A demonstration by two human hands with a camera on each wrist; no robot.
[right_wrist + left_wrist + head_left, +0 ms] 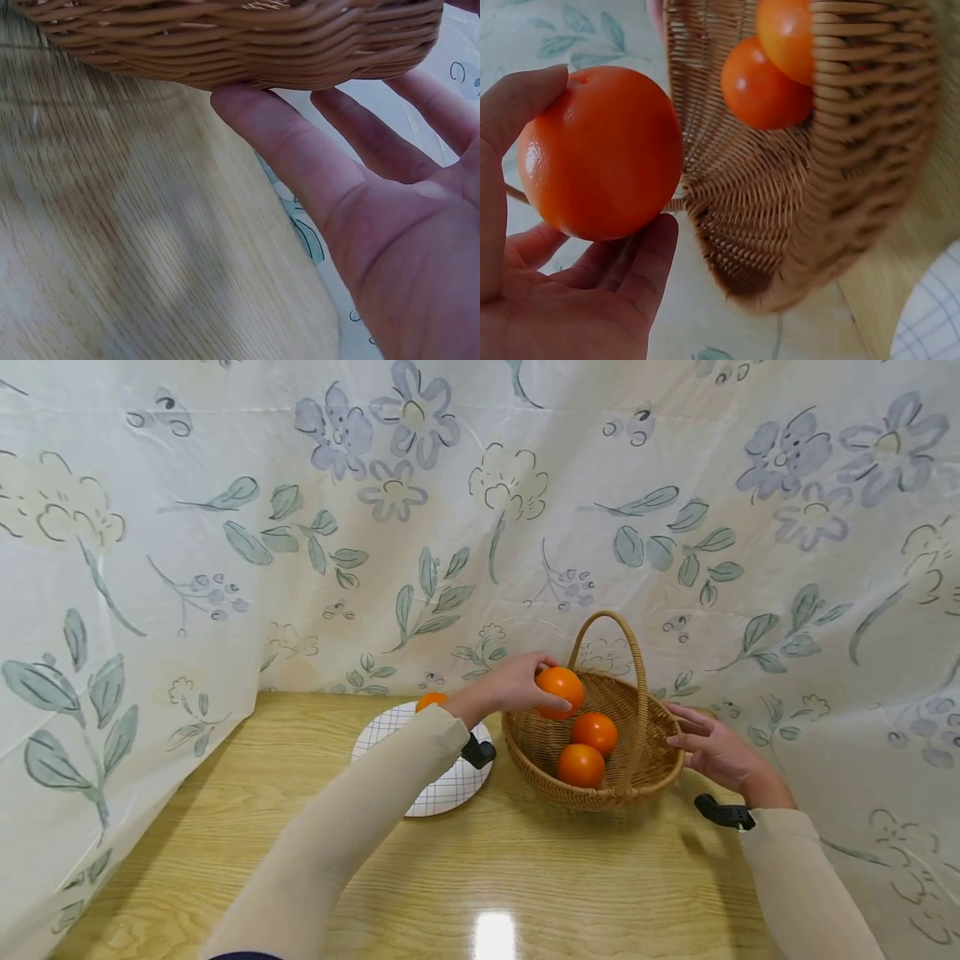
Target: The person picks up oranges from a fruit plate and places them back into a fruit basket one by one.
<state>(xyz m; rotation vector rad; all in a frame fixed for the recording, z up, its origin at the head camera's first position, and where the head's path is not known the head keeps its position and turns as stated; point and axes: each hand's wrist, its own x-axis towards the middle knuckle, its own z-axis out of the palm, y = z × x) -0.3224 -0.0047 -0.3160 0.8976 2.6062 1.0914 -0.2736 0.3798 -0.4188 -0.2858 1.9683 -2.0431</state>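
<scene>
Fruit (559, 692), round and orange, was pinched between the thumb and fingers of the left hand (522, 683), over the left part of the wicker basket (536, 779). Two matching ones, an upper piece (595, 733) and a lower piece (581, 766), lay inside. The right hand (723, 750) touched the basket's right side, fingers spread. Another piece (431, 700), partly hidden by the left arm, seemed to lie on the checked plate (457, 789).

Bright orange fruits (595, 733), honey-brown woven basket (870, 120)
The plate (450, 792) is white with a thin bluish grid; the table (600, 877) yellowish, finely grained; the curtain (480, 422) cream, patterned with lavender flowers and grey-green leaves; the sleeves (352, 818) plain cream.
</scene>
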